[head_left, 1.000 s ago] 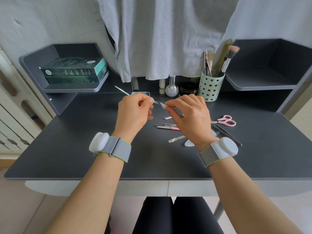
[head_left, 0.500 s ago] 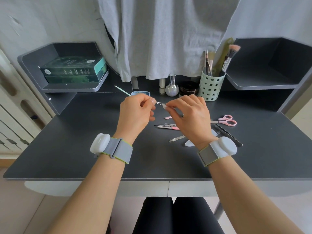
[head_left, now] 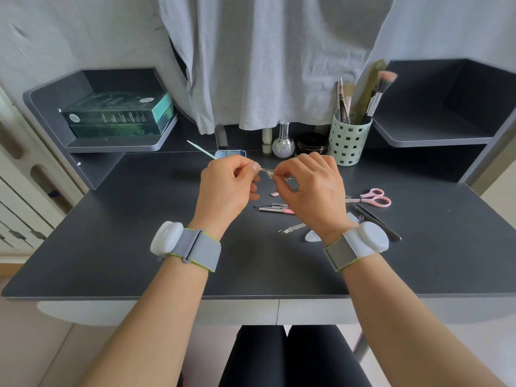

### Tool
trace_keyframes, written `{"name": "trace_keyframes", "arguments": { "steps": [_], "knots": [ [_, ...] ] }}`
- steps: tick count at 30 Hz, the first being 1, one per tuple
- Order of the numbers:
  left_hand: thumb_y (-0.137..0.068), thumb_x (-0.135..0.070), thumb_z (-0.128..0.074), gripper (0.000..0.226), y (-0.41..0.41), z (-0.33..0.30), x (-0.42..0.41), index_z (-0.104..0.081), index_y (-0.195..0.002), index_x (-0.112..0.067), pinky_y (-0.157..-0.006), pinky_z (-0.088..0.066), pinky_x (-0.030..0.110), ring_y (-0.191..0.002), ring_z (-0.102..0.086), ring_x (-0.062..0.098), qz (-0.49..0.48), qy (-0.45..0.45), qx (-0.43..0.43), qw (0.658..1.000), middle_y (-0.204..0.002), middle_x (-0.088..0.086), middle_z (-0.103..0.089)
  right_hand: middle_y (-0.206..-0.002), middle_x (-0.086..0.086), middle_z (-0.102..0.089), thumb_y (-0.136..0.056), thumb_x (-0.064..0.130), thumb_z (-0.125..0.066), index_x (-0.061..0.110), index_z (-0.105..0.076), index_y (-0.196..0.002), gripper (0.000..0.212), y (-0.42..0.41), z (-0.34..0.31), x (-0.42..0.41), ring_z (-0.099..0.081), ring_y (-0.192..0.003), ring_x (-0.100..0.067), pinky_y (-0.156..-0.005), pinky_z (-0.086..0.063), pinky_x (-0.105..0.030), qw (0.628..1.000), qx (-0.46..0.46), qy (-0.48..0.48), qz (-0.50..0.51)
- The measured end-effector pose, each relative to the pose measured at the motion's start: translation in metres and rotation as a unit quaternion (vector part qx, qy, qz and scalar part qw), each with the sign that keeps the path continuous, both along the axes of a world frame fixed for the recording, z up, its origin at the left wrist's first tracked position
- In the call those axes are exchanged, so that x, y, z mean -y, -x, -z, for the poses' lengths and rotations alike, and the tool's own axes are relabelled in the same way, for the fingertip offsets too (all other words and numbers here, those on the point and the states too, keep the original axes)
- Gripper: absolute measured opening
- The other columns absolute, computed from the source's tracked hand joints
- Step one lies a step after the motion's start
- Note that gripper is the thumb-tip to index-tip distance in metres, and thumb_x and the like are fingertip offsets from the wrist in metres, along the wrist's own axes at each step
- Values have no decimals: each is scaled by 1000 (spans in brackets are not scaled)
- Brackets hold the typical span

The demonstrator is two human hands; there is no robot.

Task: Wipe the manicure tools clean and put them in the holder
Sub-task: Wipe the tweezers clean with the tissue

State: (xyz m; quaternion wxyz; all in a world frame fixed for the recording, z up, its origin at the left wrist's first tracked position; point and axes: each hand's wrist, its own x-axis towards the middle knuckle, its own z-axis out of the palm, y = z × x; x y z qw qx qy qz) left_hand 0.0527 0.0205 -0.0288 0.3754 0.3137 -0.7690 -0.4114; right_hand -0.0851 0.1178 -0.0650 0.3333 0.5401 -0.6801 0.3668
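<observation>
Above the counter (head_left: 139, 247), the left hand (head_left: 226, 188) pinches a thin metal tool (head_left: 266, 170) whose long axis runs 9 to 3 o'clock, while the right hand (head_left: 312, 188) pinches a small white wipe (head_left: 271, 175) around its tip. The holder (head_left: 349, 142) stands at 1 o'clock from the hands, nearer the right hand, so the tool probably must be stood upright to go in.

Print on green boxes (head_left: 117, 115): too small, unreadable.
</observation>
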Motion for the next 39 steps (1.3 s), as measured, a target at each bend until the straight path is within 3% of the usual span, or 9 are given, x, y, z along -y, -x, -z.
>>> {"name": "trace_keyframes", "arguments": {
  "steps": [39],
  "knots": [
    [-97, -16, -60, 17, 4, 1, 9, -74, -94, -7, -62, -63, 36, -58, -65, 7, 4, -35, -13, 999, -74, 5, -70, -75, 7, -63, -85, 27, -62, 20, -66, -83, 8, 27, -2, -3, -57, -76, -20, -85, -38, -35, 994, 15, -90, 62]
  ]
}}
